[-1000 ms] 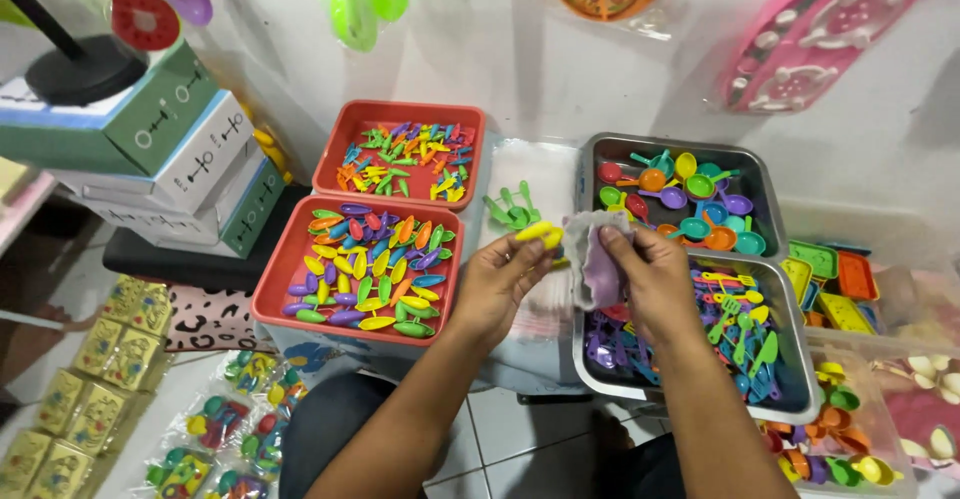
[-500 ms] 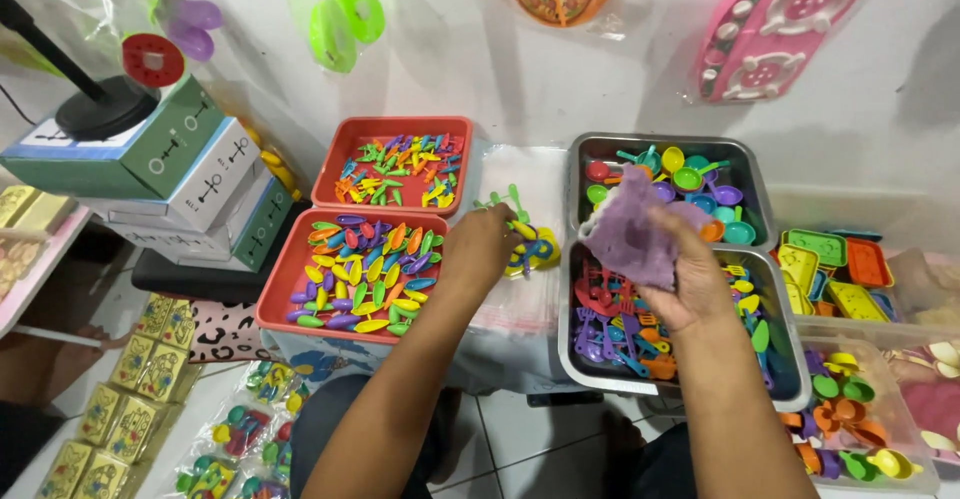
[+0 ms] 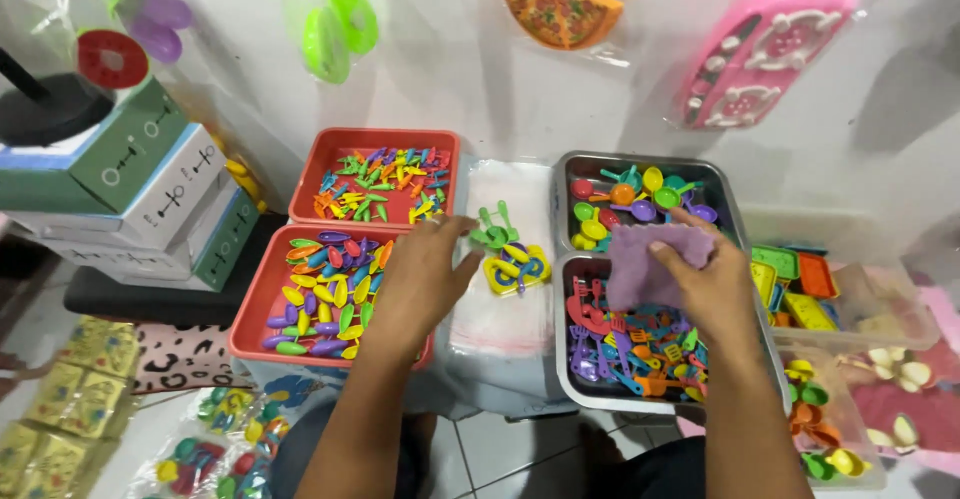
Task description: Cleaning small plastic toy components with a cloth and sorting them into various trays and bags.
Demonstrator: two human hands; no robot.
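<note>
The white wall [image 3: 520, 89] in front of me has bagged toy sets hung on it, up off the work surface: a pizza slice [image 3: 560, 1], a pink stove top [image 3: 770, 54], green rings [image 3: 340, 24]. To my left stands a stack of boxes [image 3: 130, 184], parked aside. The sorted stock sits in a ring around me so each kind is within reach: two red trays, the near one [image 3: 262, 304] full of little leaf-shaped pieces, the far one [image 3: 375, 142] of smaller mixed bits; two metal trays on my right, the far one [image 3: 640, 164] holding toy pans and ladles, the near one [image 3: 575, 359] spatulas and forks

Between the trays lies a pile of clear plastic bags [image 3: 505, 309], flat and central, and on it a small heap of toy pieces [image 3: 510, 254], green, yellow and blue, gathered in one spot

My left hand [image 3: 420, 279] hovers over the edge of the near red tray, fingers half spread and holding nothing I can see, its fingertips just beside that heap. My right hand [image 3: 715, 284] is closed around a purple cloth [image 3: 645, 259], held above the near metal tray, pinched at its top edge so it hangs loose
</note>
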